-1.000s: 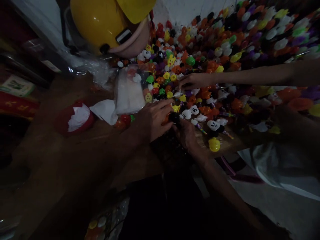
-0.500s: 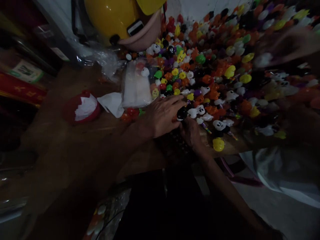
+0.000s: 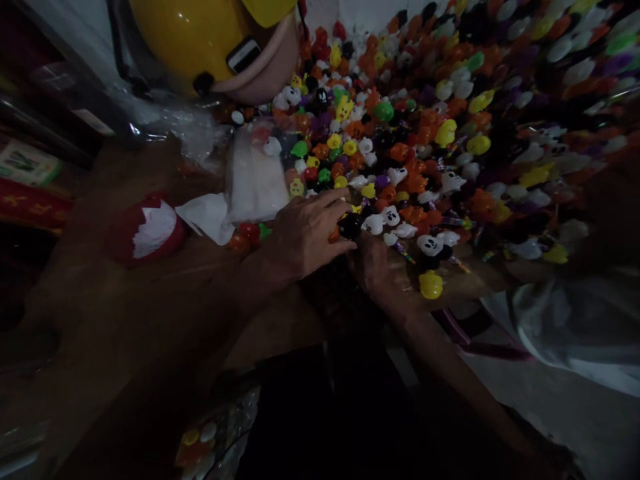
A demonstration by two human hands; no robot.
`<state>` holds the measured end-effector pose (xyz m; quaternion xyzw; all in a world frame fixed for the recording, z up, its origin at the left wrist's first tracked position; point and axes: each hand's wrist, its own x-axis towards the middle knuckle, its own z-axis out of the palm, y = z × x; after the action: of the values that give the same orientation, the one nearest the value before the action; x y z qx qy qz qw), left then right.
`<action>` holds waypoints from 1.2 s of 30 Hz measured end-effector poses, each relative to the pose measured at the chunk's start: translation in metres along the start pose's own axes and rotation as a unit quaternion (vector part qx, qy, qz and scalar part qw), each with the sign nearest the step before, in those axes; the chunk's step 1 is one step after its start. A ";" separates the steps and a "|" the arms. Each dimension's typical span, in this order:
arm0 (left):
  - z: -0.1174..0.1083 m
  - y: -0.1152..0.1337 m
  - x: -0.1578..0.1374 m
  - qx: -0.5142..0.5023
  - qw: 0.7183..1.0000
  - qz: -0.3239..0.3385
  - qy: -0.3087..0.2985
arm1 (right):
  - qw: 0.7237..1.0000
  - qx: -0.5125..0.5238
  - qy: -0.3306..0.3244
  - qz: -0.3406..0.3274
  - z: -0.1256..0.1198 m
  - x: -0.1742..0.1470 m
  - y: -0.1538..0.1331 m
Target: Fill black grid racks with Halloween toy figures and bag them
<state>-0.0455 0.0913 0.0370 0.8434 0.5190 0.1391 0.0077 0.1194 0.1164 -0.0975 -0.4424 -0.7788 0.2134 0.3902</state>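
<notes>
My left hand (image 3: 314, 230) is over the table's front part, its thumb and fingers apart around a small black toy head (image 3: 349, 226). Something orange (image 3: 334, 235) shows in the gap under its fingers. Against the lower right of the black head is my right hand (image 3: 373, 261), fingers curled in around it; their tips are dark and partly hidden. Just beyond lie white ghost-like and panda-like toy heads (image 3: 391, 215), some on striped coloured sticks. A yellow toy head (image 3: 431, 285) sits near the table edge.
A large heap of coloured toy heads (image 3: 425, 127) covers the table's back and right. To the left are a clear bag (image 3: 257, 177), white paper (image 3: 210, 217) and a red bowl (image 3: 173, 243). A yellow helmet (image 3: 195, 40) stands behind. Another person's pale clothing (image 3: 565, 337) is at right.
The whole view has shifted. My left fingers have spread a little from the black head, and the hand has drawn slightly left. The other person's hand at upper right is gone from view.
</notes>
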 end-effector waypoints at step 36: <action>0.002 0.004 0.000 0.058 0.998 -0.028 0.006 | 0.998 0.033 0.001 0.052 0.000 0.002 -0.013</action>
<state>-0.0417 0.0895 0.0360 0.8268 0.5493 0.1137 -0.0409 0.1114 0.1114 -0.0879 -0.4693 -0.7470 0.2588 0.3934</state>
